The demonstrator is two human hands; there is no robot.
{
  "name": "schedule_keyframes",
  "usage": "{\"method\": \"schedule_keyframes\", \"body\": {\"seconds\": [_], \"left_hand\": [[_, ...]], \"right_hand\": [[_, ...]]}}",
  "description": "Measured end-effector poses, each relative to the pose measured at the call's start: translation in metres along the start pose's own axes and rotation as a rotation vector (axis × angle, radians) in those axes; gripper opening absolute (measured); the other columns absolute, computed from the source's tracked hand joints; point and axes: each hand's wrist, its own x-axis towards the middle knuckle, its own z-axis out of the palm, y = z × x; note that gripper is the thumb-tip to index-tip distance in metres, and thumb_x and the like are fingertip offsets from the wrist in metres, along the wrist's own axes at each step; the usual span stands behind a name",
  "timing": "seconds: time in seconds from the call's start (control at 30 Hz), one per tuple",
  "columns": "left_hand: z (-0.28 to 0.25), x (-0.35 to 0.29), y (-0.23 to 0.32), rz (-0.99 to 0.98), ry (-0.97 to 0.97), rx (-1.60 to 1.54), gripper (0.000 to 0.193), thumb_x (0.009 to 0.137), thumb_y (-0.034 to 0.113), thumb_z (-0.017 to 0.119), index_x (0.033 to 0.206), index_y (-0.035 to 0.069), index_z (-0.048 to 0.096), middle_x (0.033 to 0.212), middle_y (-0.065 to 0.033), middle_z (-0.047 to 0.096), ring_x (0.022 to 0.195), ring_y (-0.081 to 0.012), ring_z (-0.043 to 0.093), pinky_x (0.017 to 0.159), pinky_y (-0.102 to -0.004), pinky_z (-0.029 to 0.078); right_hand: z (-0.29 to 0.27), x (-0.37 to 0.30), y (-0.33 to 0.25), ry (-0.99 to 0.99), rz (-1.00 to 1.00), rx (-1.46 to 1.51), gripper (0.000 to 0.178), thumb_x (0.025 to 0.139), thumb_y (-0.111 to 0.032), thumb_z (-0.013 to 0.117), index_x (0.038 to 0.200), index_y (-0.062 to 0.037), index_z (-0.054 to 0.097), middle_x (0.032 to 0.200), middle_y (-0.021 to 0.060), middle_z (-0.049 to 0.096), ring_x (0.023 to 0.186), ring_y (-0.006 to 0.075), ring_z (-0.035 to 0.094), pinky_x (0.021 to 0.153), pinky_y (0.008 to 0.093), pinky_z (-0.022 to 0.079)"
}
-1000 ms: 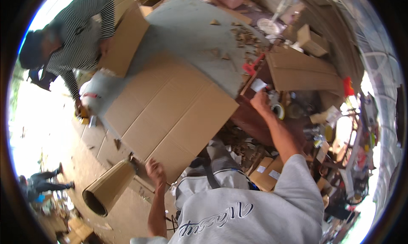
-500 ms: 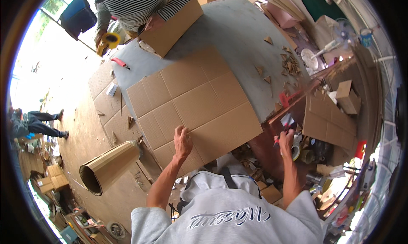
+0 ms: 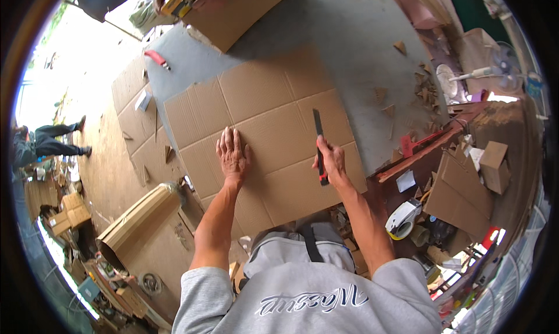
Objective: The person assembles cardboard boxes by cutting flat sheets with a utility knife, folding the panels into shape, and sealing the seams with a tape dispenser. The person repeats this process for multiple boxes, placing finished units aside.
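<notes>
A large creased cardboard sheet point(image 3: 273, 130) lies flat in front of me on the grey table point(image 3: 326, 20). My left hand point(image 3: 233, 158) rests palm down on its left part, fingers stretched out. Above the sheet's right part, my right hand point(image 3: 331, 161) is closed around the red-and-black handle of a utility knife point(image 3: 318, 124). The knife's long dark blade points toward the far side. Whether the blade touches the cardboard I cannot tell.
Across the table, a co-worker holds a yellow tape dispenser point(image 3: 175, 6) by a cardboard box point(image 3: 239, 17). A red-handled tool point(image 3: 156, 58) lies at the table's left. Triangular cardboard scraps point(image 3: 428, 91) are scattered at right. A rolled cardboard tube point(image 3: 140, 217) is at lower left.
My right hand has brought the knife from beside the table's right edge over the sheet. My left hand has slid farther up and flattened. The co-worker's tape dispenser has moved to the box.
</notes>
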Motion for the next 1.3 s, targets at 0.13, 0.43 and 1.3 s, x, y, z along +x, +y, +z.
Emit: {"method": "schedule_keyframes", "body": {"seconds": [0.13,0.43,1.3], "left_hand": [[-0.003,0.004,0.002,-0.008,-0.007,0.004,0.070,0.097,0.032,0.063,0.158,0.006,0.043,0.168,-0.0177,0.035,0.157,-0.0350,0.030,0.129,-0.0541,0.019],[-0.006,0.006,0.004,-0.023,0.012,-0.038,0.068,0.096,0.032,0.064,0.156,0.006,0.046,0.166,-0.0180,0.037,0.154,-0.0358,0.033,0.127,-0.0536,0.023],[-0.005,0.004,0.000,-0.061,-0.017,-0.074,0.071,0.096,0.034,0.066,0.158,0.007,0.045,0.168,-0.0165,0.035,0.155,-0.0344,0.031,0.129,-0.0529,0.022]], "right_hand": [[0.015,0.032,-0.006,-0.049,0.002,0.004,0.048,0.103,-0.057,0.065,0.092,-0.0099,0.065,0.066,0.0025,0.062,0.051,0.0111,0.059,0.048,0.0271,0.049],[0.031,0.076,0.008,-0.248,-0.050,-0.116,0.018,0.108,-0.018,0.057,0.102,-0.0021,0.063,0.083,0.0066,0.068,0.065,0.0135,0.064,0.060,0.0302,0.053],[0.106,0.197,-0.107,0.375,-0.587,-1.280,0.051,0.089,-0.043,0.080,0.117,-0.0030,0.065,0.117,0.0223,0.073,0.102,0.0412,0.074,0.085,0.0539,0.061]]}}
